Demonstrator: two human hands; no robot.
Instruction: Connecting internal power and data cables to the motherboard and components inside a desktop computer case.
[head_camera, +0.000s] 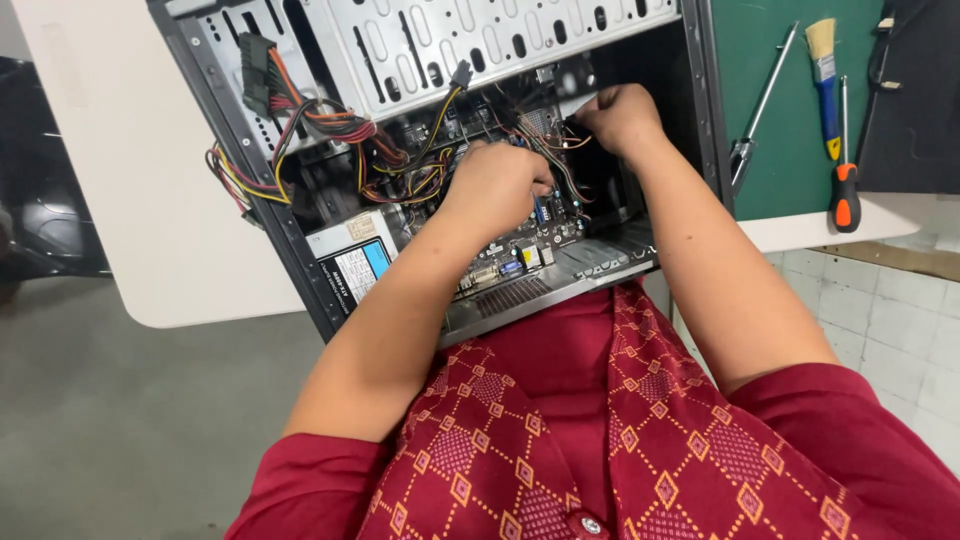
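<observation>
An open computer case (260, 190) lies on its side on the white table, with the motherboard (520, 250) exposed. My left hand (495, 185) reaches inside, knuckles up, its fingers curled down onto the board near thin wires (555, 150); what they pinch is hidden. My right hand (620, 115) is deeper in the case, fingers closed around a small dark connector or wire end at the far side. A bundle of coloured power cables (330, 125) hangs to the left of both hands.
A power supply (355, 262) with a label sits at the case's near left corner. On a green mat (790, 150) to the right lie a long metal tool (762, 100), a brush (825, 75) and an orange-handled screwdriver (845, 185). Tiled floor shows lower right.
</observation>
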